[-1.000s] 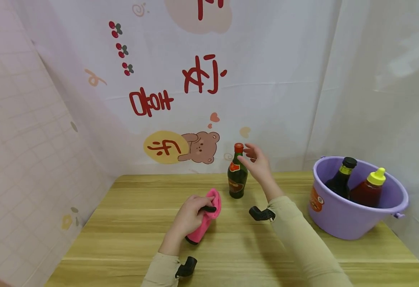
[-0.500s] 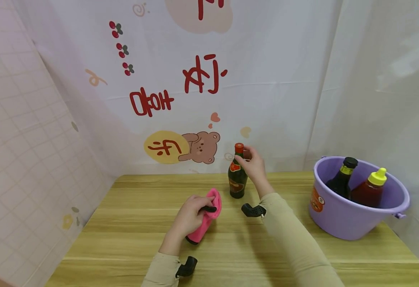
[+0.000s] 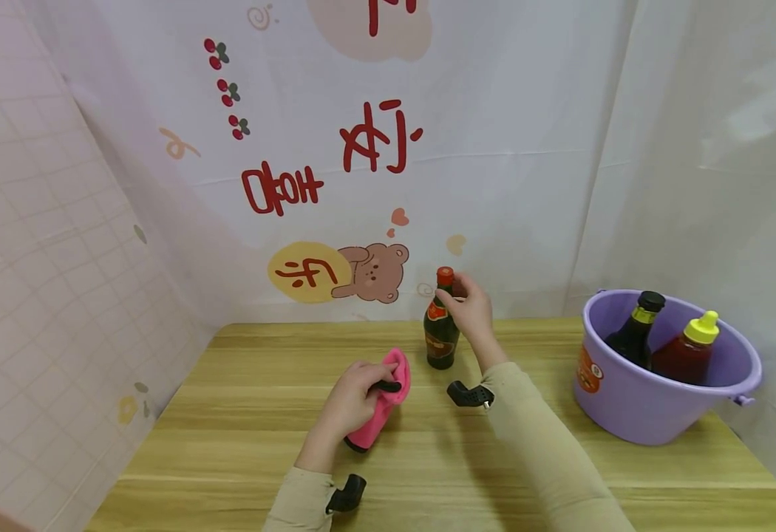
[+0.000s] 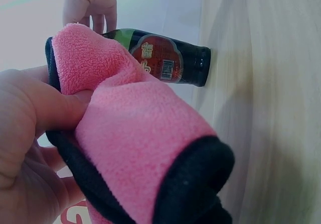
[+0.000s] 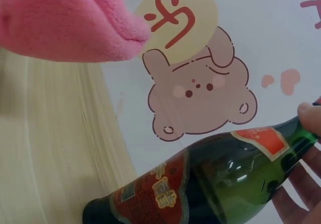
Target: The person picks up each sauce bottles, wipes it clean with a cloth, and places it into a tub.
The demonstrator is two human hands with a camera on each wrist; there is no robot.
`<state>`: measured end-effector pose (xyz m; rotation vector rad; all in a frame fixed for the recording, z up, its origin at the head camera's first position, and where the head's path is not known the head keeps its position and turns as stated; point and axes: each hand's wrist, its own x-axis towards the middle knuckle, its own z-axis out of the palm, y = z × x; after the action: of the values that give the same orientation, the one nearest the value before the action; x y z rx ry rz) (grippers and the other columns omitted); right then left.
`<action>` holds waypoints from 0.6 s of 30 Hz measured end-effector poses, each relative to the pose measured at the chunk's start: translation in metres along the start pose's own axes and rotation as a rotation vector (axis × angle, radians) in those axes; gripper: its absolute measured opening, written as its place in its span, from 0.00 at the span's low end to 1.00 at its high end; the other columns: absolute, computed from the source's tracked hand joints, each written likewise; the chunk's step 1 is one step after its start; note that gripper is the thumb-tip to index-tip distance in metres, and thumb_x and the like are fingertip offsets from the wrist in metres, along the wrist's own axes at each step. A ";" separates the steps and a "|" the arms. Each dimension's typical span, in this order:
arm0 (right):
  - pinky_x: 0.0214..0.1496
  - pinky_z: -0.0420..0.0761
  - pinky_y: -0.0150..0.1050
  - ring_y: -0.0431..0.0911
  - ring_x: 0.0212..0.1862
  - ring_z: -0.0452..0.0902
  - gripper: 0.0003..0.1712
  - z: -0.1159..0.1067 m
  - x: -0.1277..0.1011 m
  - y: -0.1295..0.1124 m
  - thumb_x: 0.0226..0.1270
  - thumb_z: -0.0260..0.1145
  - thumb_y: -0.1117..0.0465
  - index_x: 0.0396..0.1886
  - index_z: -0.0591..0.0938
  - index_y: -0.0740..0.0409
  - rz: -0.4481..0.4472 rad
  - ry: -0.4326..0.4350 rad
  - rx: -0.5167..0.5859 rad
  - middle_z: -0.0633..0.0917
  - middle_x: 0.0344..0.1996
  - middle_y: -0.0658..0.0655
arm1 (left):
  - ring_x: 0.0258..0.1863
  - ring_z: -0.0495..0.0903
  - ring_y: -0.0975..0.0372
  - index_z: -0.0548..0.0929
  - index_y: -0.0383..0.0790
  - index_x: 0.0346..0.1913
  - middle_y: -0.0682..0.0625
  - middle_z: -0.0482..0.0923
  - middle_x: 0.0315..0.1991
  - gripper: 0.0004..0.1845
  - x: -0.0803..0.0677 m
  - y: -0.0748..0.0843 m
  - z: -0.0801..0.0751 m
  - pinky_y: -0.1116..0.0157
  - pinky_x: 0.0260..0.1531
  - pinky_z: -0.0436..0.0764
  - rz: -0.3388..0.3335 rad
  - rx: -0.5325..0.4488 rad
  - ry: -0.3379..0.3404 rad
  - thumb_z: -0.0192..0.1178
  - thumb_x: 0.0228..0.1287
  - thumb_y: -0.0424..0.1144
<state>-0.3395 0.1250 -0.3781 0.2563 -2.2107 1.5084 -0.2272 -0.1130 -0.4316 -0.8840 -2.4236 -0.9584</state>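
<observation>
1. Your right hand (image 3: pixel 473 310) pinches the tapered green glass bottle (image 3: pixel 441 341) up high; it stands on the table (image 3: pixel 248 414).
2. Your left hand (image 3: pixel 350 397) grips the black-edged pink fleece cloth (image 4: pixel 140 116).
3. Pinching too loosely could topple the bottle.

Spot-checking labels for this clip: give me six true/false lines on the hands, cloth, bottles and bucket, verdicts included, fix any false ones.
1. The left hand holds a pink cloth. True.
2. The right hand has the red-capped green bottle by its neck. True.
3. The pink cloth is wrapped around the red-capped green bottle. False: the two are apart.
4. The purple bucket holds a black-capped bottle and a yellow-capped squeeze bottle. True.
5. In the head view, the purple bucket is left of the red-capped green bottle. False: it is to the right.
6. The red-capped green bottle lies on its side. False: it stands upright on the table.
</observation>
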 end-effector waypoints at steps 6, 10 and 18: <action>0.50 0.82 0.50 0.55 0.45 0.82 0.18 -0.002 -0.012 -0.002 0.63 0.72 0.64 0.51 0.83 0.62 -0.086 0.042 0.024 0.85 0.44 0.62 | 0.40 0.77 0.62 0.85 0.50 0.36 0.61 0.85 0.38 0.19 0.000 0.000 -0.001 0.62 0.43 0.80 -0.007 0.002 -0.002 0.64 0.55 0.18; 0.48 0.83 0.49 0.54 0.43 0.82 0.18 -0.004 -0.019 -0.007 0.62 0.73 0.64 0.51 0.84 0.61 -0.123 0.060 0.030 0.85 0.44 0.61 | 0.41 0.77 0.61 0.85 0.50 0.37 0.60 0.85 0.38 0.21 0.000 0.000 -0.002 0.61 0.44 0.80 -0.024 0.001 -0.002 0.63 0.54 0.16; 0.44 0.84 0.49 0.51 0.37 0.82 0.17 -0.012 -0.033 -0.028 0.59 0.75 0.63 0.49 0.85 0.61 -0.189 0.038 0.064 0.84 0.37 0.60 | 0.41 0.77 0.62 0.85 0.52 0.34 0.62 0.83 0.36 0.22 0.001 -0.005 -0.004 0.61 0.43 0.80 -0.048 0.005 0.013 0.63 0.53 0.16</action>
<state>-0.2964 0.1218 -0.3663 0.4403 -2.0477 1.4689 -0.2306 -0.1183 -0.4309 -0.8192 -2.4452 -0.9718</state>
